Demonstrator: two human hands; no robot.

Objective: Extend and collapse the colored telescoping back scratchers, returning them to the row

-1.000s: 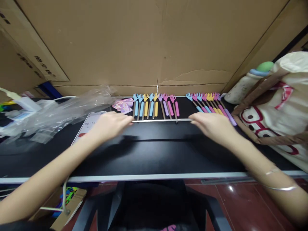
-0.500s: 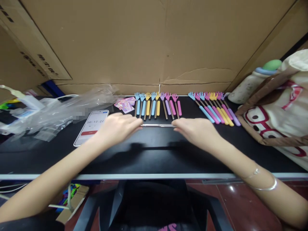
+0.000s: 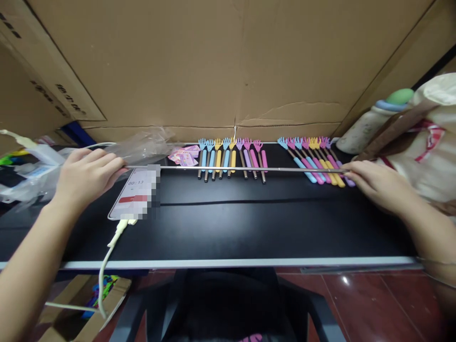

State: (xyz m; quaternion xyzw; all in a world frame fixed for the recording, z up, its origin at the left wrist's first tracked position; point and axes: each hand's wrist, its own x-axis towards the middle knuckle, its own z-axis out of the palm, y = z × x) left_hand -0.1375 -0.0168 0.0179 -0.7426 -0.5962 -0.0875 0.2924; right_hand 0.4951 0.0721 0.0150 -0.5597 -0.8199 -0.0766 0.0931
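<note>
A long, thin telescopic metal rod (image 3: 213, 168) stretches level above the black table between my hands. My left hand (image 3: 87, 172) pinches its left end, near the phone and the plastic bag. On the right, my right hand (image 3: 379, 186) grips the other end, its fingers over the purple handle of the last back scratcher. Behind the rod lie several claw-headed metal shafts (image 3: 245, 172), with coloured handle sleeves (image 3: 233, 161) between them. Assembled back scratchers (image 3: 315, 161) in blue, pink, yellow and purple form a slanted row to the right.
A phone (image 3: 130, 194) with a cable (image 3: 110, 249) lies at left. Clear plastic bags (image 3: 142, 145) and pink printed cards (image 3: 184, 156) are behind it. A bottle (image 3: 370, 123) and a cream bag (image 3: 432, 166) stand at right. Cardboard (image 3: 213, 66) walls the back.
My hands have moved far apart, left and right, and the short rod between them is now drawn out long. The phone's cable has come into sight.
</note>
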